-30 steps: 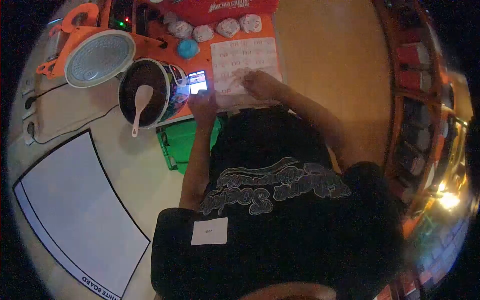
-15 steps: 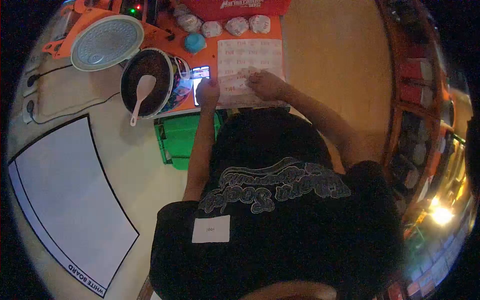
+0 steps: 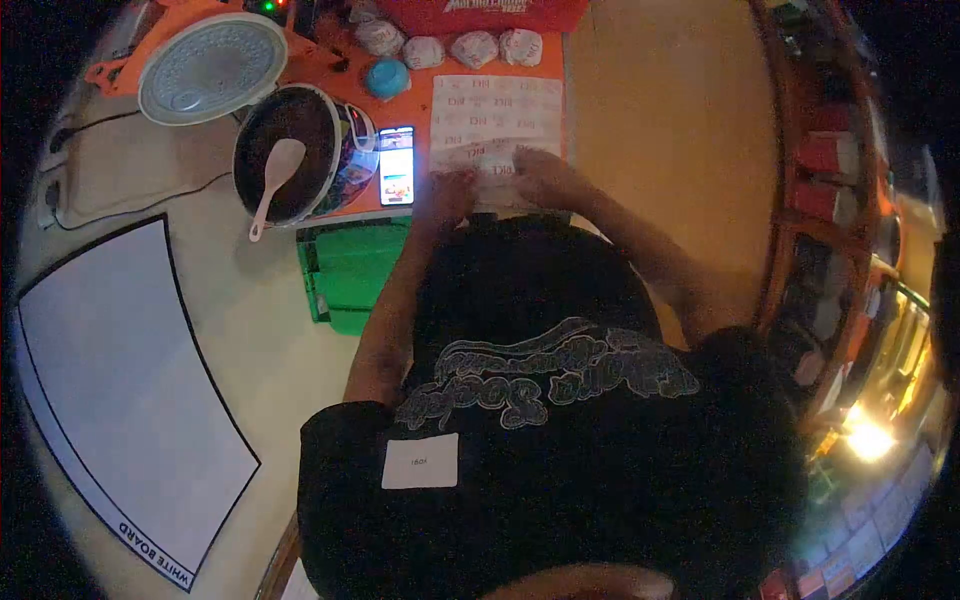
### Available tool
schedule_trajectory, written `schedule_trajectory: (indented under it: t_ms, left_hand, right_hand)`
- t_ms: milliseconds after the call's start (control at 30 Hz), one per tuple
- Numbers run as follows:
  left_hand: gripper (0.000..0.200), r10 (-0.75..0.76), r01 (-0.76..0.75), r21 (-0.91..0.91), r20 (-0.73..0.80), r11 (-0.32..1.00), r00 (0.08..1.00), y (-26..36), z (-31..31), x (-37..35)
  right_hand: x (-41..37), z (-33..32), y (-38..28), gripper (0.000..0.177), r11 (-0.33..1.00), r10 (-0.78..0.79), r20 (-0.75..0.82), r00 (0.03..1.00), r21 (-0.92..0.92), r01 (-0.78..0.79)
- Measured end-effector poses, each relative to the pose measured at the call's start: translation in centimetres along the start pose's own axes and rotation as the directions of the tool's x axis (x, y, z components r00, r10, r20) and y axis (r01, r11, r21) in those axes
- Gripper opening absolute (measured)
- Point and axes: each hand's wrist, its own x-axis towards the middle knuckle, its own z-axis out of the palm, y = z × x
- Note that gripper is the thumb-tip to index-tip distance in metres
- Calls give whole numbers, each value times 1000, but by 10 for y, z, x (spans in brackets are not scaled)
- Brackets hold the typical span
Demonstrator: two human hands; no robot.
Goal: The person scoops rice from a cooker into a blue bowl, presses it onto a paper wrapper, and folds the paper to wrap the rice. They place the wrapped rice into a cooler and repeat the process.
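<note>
A white sheet printed with red labels (image 3: pixel 497 110) lies on the orange tabletop (image 3: pixel 585 120). My left hand (image 3: pixel 452 190) is at the sheet's near left corner. My right hand (image 3: pixel 540 170) is at its near edge, fingers curled. Between the two hands a small part of the sheet (image 3: pixel 497 168) is lifted and bent up. A lit phone (image 3: pixel 396 165) lies flat just left of my left hand. My black shirt hides my forearms' lower parts and the table's near edge.
Left of the phone stands a pot of dark food (image 3: pixel 290 160) with a pale spoon (image 3: pixel 270 185) in it, its lid (image 3: pixel 212 68) behind. Wrapped packets (image 3: pixel 475 47) and a blue round thing (image 3: pixel 387 78) line the back. A green crate (image 3: pixel 350 270) and whiteboard (image 3: pixel 110 400) lie below left.
My left hand left the phone and moved right to the sheet's near corner. My right hand slid slightly toward me along the sheet, and the sheet's near edge rose.
</note>
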Motion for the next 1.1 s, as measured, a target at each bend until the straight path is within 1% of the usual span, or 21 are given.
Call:
schedule_trajectory:
  t_ms: [33,100,133,200,233,300,333,367,400,467,567,700,733,767,833,900,933,967,1000,1033,1100]
  left_hand:
    - [36,-68,68,-6,-16,998,998,4,-3,2]
    - [35,-137,136,-14,-32,991,990,6,-6,5]
    - [34,-138,138,-19,-3,990,990,3,-6,8]
    - [33,-138,138,-25,28,990,990,0,-5,11]
    - [32,-107,107,1,-15,994,994,-1,-6,11]
    - [31,-68,70,31,-56,997,996,-5,-1,12]
    - [30,-77,87,48,-180,995,981,-5,4,10]
    - [28,-86,109,61,-301,992,950,-6,10,7]
    - [28,-84,107,61,-299,992,950,-6,8,10]
    - [23,-353,353,-123,24,927,935,-7,5,17]
    - [22,-409,432,-189,148,882,900,5,-26,37]
    - [26,-465,479,-160,118,863,877,6,-24,40]
    - [28,-365,363,-40,-153,931,918,-7,-6,40]
    - [31,-204,268,112,-397,957,895,-14,4,40]
    - [34,-286,326,12,-447,945,847,-8,-6,47]
    - [37,-369,375,-89,-490,923,790,-7,-12,50]
    - [40,-421,430,-32,-281,902,863,-9,-11,49]
    - [43,-466,468,38,-60,883,883,-11,-11,48]
    - [43,-465,467,39,-63,883,883,-12,-10,48]
    - [44,-441,443,16,-60,897,896,-10,-8,47]
    - [46,-418,418,-8,-53,908,907,-5,-9,45]
  right_hand:
    - [-4,1,0,25,1000,-4,1,1000,-1,4]
    - [-15,2,-6,28,972,168,-186,968,195,-131]
    - [-16,-1,-10,28,972,167,-186,968,194,-130]
    - [-18,-4,-13,29,775,422,-75,903,548,-317]
    - [-18,-5,-12,29,773,425,-75,902,549,-318]
    - [-14,-10,-9,34,981,192,-230,954,75,-179]
    - [-13,-12,-10,34,980,195,-233,953,77,-182]
    - [-11,-14,-11,33,948,305,-181,935,151,-280]
    - [-8,-19,-13,31,901,407,-121,905,217,-376]
    - [-2,-32,-17,28,889,432,-93,897,210,-406]
    - [9,-38,-25,23,889,450,-56,891,121,-441]
    - [21,-29,-20,18,918,389,-107,915,-32,-394]
    - [25,-21,-11,18,919,389,-108,915,-33,-394]
    - [30,-8,0,18,912,356,-172,919,-152,-381]
    - [31,-11,-3,19,890,314,-227,922,-268,-369]
    - [28,-31,-16,20,911,288,-474,832,-131,-390]
    - [28,-29,-12,20,912,287,-474,833,-131,-389]
    - [27,-26,-4,19,918,322,-317,892,-126,-376]
    - [28,-31,-3,18,923,346,-153,926,-121,-365]
    - [26,-31,-4,18,922,348,-156,924,-121,-368]
    - [20,-30,-9,17,935,203,-100,974,-275,-223]
